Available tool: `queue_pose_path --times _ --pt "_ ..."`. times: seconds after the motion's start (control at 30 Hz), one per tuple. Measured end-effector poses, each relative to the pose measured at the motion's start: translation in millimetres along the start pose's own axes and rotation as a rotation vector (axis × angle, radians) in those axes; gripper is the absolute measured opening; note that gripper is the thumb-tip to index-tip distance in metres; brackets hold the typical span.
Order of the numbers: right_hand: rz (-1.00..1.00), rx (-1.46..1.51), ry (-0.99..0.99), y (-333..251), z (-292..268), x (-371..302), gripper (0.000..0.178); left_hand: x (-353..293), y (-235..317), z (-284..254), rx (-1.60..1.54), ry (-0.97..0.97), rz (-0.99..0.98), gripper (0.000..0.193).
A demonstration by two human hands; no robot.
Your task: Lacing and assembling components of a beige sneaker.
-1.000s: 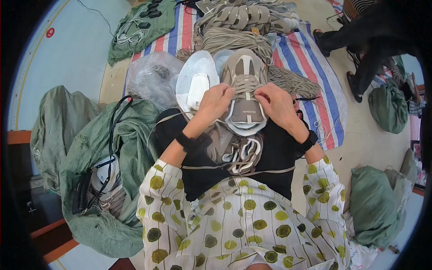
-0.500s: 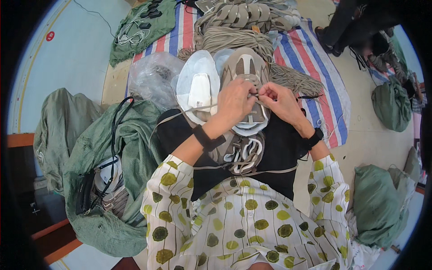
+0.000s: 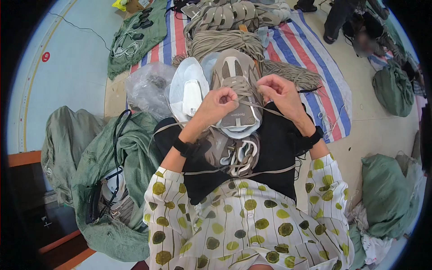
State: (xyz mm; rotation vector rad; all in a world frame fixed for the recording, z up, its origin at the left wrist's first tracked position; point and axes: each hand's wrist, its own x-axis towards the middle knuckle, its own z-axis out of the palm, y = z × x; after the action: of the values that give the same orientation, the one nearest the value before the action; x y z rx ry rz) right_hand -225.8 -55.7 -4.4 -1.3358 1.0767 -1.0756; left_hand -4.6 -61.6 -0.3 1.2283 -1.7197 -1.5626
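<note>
A taupe shoe upper point(image 3: 235, 67) with mesh panels lies flat in front of me, its toe pointing away. A flat taupe shoelace point(image 3: 257, 106) crosses its eyelet rows and trails off to both sides. My left hand point(image 3: 217, 105) is pinched on the lace over the left side of the upper. Beside the right eyelet edge, my right hand point(image 3: 281, 93) has thumb and forefinger together on a lace strand, mostly hidden by the fingers. Left of the upper is a pale lining piece point(image 3: 182, 81) with a white patch. Another laced upper point(image 3: 243, 157) rests on my lap.
Bundles of taupe laces point(image 3: 225, 42) and stacked uppers point(image 3: 225, 18) lie ahead on a striped sheet point(image 3: 324, 90). A clear plastic bag point(image 3: 148, 85) is at left. Green sacks point(image 3: 112, 148) stand on both sides. Another person's legs point(image 3: 339, 20) are at far right.
My hands have moved apart from their meeting point over the laces, the left toward me and left, the right slightly right. The view has shifted a little.
</note>
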Motion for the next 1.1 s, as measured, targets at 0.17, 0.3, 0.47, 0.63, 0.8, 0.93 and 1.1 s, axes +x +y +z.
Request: queue_pose_path --times 0.17,0.3,0.47,0.63,0.8,0.93,1.1 --pt "-0.09 -0.258 -0.038 6.8 11.7 9.2 0.019 -1.3 -0.7 12.0 0.333 0.301 0.251 0.007" --pt "-0.322 -0.548 -0.061 15.1 21.2 7.4 0.02 0.9 0.5 4.5 -0.013 0.158 0.035 0.011" --pt "-0.057 -0.346 0.064 14.2 18.1 17.5 0.021 5.4 5.6 19.0 0.494 0.317 0.192 0.01" --pt "-0.063 -0.142 0.113 6.8 17.3 10.3 0.015 9.2 0.5 32.5 0.302 0.541 0.139 0.01" --pt "-0.083 -0.068 0.124 5.0 16.0 5.8 0.014 9.2 -1.9 19.3 -0.126 0.348 0.092 0.014" --pt "-0.098 -0.07 0.123 4.9 14.5 3.5 0.013 3.3 11.9 9.0 -0.552 0.183 -0.105 0.016" --pt "-0.117 -0.065 0.098 4.6 16.6 3.5 0.012 0.4 11.7 24.8 0.219 0.346 0.05 0.021"
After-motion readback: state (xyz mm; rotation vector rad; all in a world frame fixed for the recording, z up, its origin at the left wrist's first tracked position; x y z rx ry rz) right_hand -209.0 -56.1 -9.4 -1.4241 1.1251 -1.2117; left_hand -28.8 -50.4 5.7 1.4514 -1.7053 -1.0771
